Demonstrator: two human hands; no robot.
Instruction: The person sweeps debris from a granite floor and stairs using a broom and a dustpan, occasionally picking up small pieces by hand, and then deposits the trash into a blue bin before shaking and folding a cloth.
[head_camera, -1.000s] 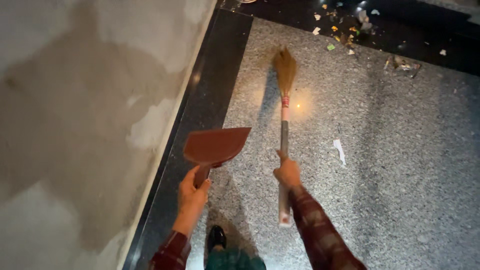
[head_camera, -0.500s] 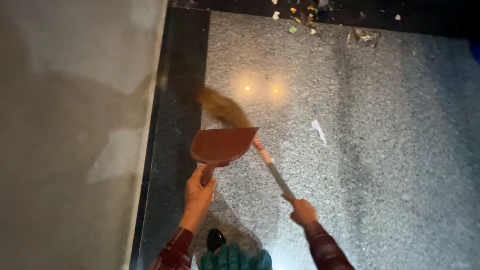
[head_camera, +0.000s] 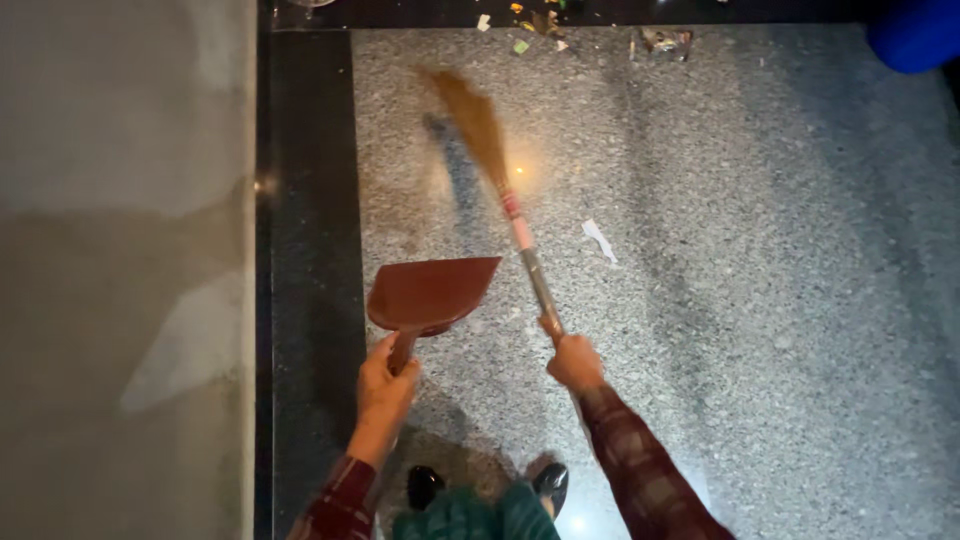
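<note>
Left hand (head_camera: 385, 385): its grip is closed around the short handle of a reddish-brown dustpan (head_camera: 432, 293); the pan is held up above the floor, its wide edge pointing to the right, and no dirt shows on it.
Right hand (head_camera: 574, 361): its grip is closed around the lower part of the broom (head_camera: 505, 190), near the end of the handle.
Broom position: the handle slants up and to the left from the hand; the straw head is blurred and lies on or just above the grey speckled floor (head_camera: 800, 300), near the bright light reflection.
Litter swept: I judge that very little is gathered; nothing lies in a heap beside the pan.
Litter left: a white paper scrap (head_camera: 599, 240) lies on the floor to the right of the broom handle, apart from it; a scatter of small coloured bits (head_camera: 535, 22) and a crumpled wrapper (head_camera: 664, 41) lie at the far edge, near the dark border strip.
Progress: the sweeping looks to be at an early stage, the scooping is not yet done.
Surroundings: a pale wall (head_camera: 120, 250) at the left, a blue object (head_camera: 915, 35) in the top right corner, dark shoes (head_camera: 428, 486) at the bottom.
</note>
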